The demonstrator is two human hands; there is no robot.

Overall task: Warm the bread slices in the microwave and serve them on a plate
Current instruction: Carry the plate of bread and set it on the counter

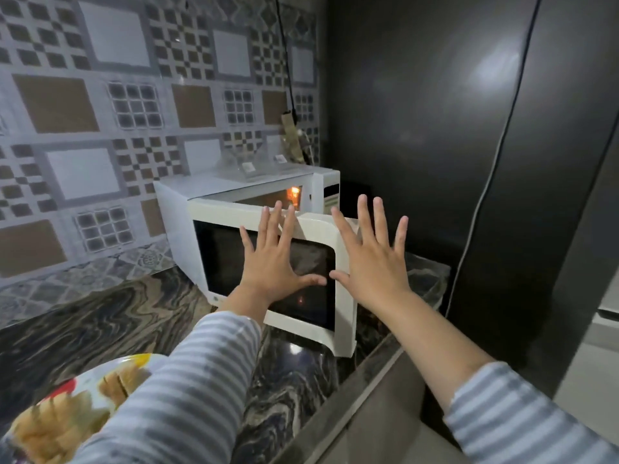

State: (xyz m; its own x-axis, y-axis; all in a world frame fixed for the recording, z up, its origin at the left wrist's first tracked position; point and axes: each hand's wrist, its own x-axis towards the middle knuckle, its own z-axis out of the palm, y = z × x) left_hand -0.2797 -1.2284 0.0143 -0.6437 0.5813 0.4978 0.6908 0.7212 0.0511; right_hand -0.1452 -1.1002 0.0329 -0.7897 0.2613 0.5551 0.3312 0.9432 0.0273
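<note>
A white microwave (187, 199) stands on the marbled counter against the tiled wall. Its door (227, 262) with a dark window hangs partly ajar, and an orange light glows inside the cavity. My left hand (273, 262) is spread flat in front of the door window. My right hand (371, 259) is also spread with straight fingers, at the door's right edge; I cannot tell whether either palm touches the door. At the bottom left a patterned plate (77, 386) holds bread slices (50, 426), partly hidden by my striped left sleeve.
A tall dark refrigerator (469, 162) fills the right side, close beside the microwave. A black cable (284, 55) hangs down the tiled wall behind. Clear plastic containers (248, 164) sit on the microwave's top. The counter's front edge (361, 380) runs diagonally below the door.
</note>
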